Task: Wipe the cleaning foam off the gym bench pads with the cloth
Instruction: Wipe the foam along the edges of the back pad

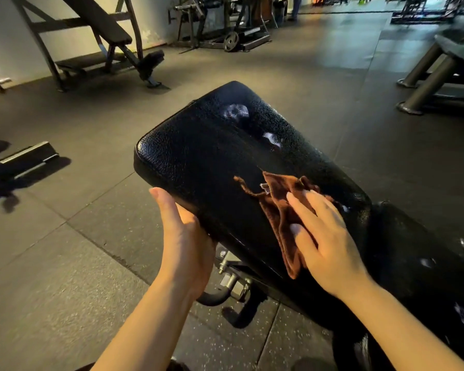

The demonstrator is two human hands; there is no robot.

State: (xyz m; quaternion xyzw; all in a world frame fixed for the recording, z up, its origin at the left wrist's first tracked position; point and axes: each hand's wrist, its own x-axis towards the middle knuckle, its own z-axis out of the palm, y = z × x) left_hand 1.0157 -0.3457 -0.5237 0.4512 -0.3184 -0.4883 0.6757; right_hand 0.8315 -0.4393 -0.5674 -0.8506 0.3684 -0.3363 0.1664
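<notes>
Right hand point(330, 236) flat, seemingly pressing cloth point(279, 210).

You are standing in a gym. Under you runs a dark speckled rubber tile floor point(73, 263), the kind laid in weight rooms. Right in front of you is a black padded leather-look bench pad point(198, 156) on a metal frame. By the pale wall at the far left sits a black adjustable incline bench point(102, 36), and beyond it a plate-loaded machine with a round grey weight plate point(231, 41). At the right edge, thick grey steel legs of another station point(426, 84) stand on the floor.
</notes>
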